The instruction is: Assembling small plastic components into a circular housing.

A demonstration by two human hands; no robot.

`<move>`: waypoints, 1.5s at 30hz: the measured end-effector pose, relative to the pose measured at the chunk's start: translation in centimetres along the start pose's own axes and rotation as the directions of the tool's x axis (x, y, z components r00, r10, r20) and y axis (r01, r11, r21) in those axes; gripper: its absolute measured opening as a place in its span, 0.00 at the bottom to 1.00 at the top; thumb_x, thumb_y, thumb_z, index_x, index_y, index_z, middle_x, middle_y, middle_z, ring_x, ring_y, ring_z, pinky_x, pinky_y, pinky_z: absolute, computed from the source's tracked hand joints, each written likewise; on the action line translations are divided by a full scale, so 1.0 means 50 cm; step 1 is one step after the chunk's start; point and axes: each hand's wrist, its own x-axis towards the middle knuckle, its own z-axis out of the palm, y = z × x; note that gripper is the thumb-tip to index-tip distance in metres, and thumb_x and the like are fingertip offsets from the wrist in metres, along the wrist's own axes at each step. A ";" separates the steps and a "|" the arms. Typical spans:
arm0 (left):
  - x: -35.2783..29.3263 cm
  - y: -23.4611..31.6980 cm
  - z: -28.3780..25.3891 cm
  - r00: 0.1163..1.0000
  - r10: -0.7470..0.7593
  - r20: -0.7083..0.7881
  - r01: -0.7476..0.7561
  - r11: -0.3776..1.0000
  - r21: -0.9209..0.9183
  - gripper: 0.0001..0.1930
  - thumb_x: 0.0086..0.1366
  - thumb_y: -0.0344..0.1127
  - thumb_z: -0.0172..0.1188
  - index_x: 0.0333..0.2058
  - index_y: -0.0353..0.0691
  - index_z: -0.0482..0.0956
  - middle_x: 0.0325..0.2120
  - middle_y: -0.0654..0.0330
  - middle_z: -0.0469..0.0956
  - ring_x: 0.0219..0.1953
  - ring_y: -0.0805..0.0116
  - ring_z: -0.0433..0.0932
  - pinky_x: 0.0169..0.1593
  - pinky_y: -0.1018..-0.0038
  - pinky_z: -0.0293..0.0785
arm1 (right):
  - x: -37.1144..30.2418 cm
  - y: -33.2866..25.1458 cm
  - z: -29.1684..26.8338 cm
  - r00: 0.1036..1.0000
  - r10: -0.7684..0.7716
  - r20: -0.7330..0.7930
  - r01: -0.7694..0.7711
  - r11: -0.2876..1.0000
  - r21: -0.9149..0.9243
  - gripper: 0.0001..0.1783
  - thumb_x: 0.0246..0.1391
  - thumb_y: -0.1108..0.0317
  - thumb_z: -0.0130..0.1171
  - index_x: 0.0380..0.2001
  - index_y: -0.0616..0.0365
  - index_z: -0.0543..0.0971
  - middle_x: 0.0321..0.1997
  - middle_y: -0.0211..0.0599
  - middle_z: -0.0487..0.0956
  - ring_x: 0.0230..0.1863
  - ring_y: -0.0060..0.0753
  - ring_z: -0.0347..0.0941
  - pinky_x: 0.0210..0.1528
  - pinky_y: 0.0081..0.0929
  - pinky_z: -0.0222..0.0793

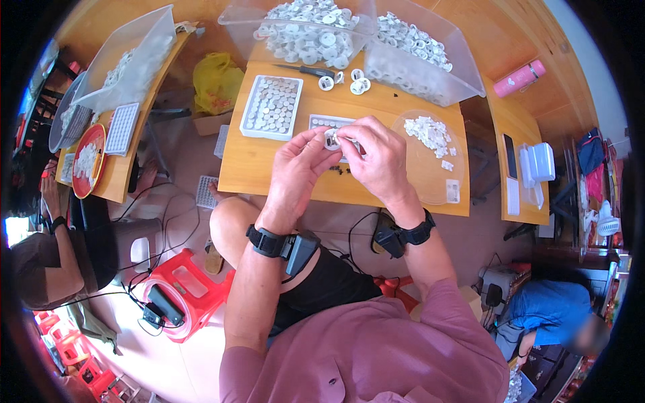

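Note:
A small round white plastic part (330, 140) with a dark middle is held up over the near part of the wooden table. My left hand (295, 171) pinches it from the left between thumb and fingers. From the right, my right hand (377, 158) has its fingertips closed at the same part; whether a smaller piece is between them is hidden. Behind the hands lies a partly covered small grey tray (322, 121) of round pieces. Beneath them, several tiny black pieces (341, 170) are scattered on the table (289, 186).
A white tray (247, 119) of round discs stands left. Beyond are a black-handled tool (316, 71), several loose white rings (360, 86) and two clear bins (430, 84) full of white parts. White pieces (428, 134) lie on a round mat at right. A person (50, 248) sits at left.

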 end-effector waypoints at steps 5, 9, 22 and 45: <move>-0.004 0.005 -0.005 1.000 0.003 -0.006 -0.003 1.000 0.003 0.14 0.72 0.32 0.51 0.51 0.30 0.73 0.46 0.53 0.79 0.47 0.64 0.80 0.54 0.69 0.78 | -0.001 -0.003 0.005 0.989 -0.145 -0.002 0.144 0.982 -0.120 0.07 0.44 0.75 0.66 0.28 0.53 0.78 0.27 0.31 0.76 0.26 0.36 0.76 0.27 0.32 0.72; -0.005 0.005 -0.002 1.000 0.022 -0.013 -0.022 1.000 -0.019 0.13 0.71 0.32 0.55 0.50 0.31 0.74 0.42 0.55 0.80 0.43 0.68 0.81 0.49 0.74 0.80 | -0.002 -0.001 0.006 0.985 -0.169 0.037 0.172 0.975 -0.137 0.05 0.46 0.75 0.64 0.27 0.54 0.78 0.27 0.30 0.76 0.26 0.35 0.77 0.26 0.31 0.72; -0.006 0.000 -0.009 0.997 0.040 -0.063 -0.031 0.989 0.148 0.14 0.72 0.33 0.53 0.50 0.30 0.74 0.43 0.54 0.79 0.44 0.67 0.81 0.51 0.72 0.79 | 0.001 0.004 0.011 0.988 -0.104 0.112 0.114 0.990 -0.078 0.05 0.45 0.74 0.65 0.27 0.53 0.79 0.26 0.31 0.76 0.27 0.39 0.76 0.26 0.33 0.72; -0.010 -0.001 0.005 1.000 0.011 0.003 -0.011 0.959 0.284 0.14 0.72 0.33 0.52 0.50 0.28 0.74 0.41 0.53 0.80 0.43 0.68 0.81 0.50 0.74 0.80 | -0.004 0.011 -0.022 0.665 0.557 0.497 -0.745 0.455 0.487 0.07 0.54 0.75 0.62 0.37 0.65 0.80 0.30 0.30 0.81 0.30 0.17 0.74 0.31 0.17 0.69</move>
